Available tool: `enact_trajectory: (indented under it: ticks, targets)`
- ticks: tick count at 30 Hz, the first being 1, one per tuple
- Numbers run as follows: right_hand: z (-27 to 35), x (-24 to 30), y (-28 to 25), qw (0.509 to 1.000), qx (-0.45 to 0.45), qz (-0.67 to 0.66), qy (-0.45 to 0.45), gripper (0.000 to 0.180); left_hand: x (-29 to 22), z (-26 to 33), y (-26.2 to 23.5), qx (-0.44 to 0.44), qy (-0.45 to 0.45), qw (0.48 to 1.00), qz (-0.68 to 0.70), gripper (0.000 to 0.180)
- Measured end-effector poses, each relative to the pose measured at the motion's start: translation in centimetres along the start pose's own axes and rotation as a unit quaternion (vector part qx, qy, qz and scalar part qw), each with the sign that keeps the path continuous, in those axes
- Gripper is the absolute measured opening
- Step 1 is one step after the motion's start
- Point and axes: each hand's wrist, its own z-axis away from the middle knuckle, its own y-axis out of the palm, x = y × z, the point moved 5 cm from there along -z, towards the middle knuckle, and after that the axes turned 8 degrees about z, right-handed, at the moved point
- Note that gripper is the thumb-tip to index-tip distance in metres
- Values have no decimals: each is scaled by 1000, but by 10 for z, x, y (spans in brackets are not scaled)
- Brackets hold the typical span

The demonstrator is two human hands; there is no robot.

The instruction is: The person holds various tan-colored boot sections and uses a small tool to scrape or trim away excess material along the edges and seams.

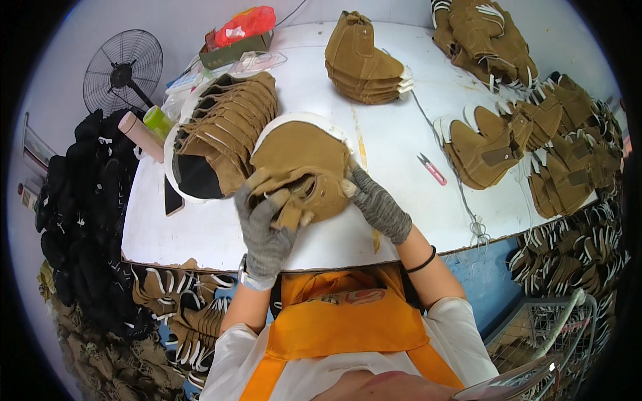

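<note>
In the centre of the frame, the left hand [264, 230] and the right hand [378, 204], both in grey gloves, are clamped on a tan suede shoe upper [301, 170]. It lies on the white table [401, 134], beside a stack of uppers [224, 130] at left.

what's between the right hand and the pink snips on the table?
Head view: nothing. Bare white table between the right hand and the pink snips. A thin cord runs just beyond the snips.

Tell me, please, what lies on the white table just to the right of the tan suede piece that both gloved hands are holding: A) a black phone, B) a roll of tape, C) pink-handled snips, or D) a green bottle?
C: the pink-handled snips lie on the white table, right of the tan suede piece held by the left hand and right hand.
</note>
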Motion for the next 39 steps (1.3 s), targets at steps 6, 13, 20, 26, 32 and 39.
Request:
enact_trajectory:
  ticks: [6, 13, 20, 26, 32, 39]
  targets:
    - [-42, 66, -89, 951, -195, 204, -123, 64, 52, -7, 12, -6, -93, 995, 44, 53]
    - [-163, 143, -160, 796, -295, 498, -179, 53, 65, -7, 24, -32, -59, 996, 53, 53]
    - [-230, 161, -161, 735, -183, 652, 7, 48, 67, 0, 19, -38, -71, 994, 77, 52]
    - [-224, 198, -220, 735, -342, 546, -212, 37, 71, 2, 25, -35, -82, 993, 81, 52]
    - [-102, 249, -233, 681, -421, 556, -224, 37, 64, -5, 22, -37, -80, 992, 88, 53]
    - [57, 195, -238, 840, -400, 268, -250, 28, -26, -3, 25, -37, 31, 999, 13, 63]
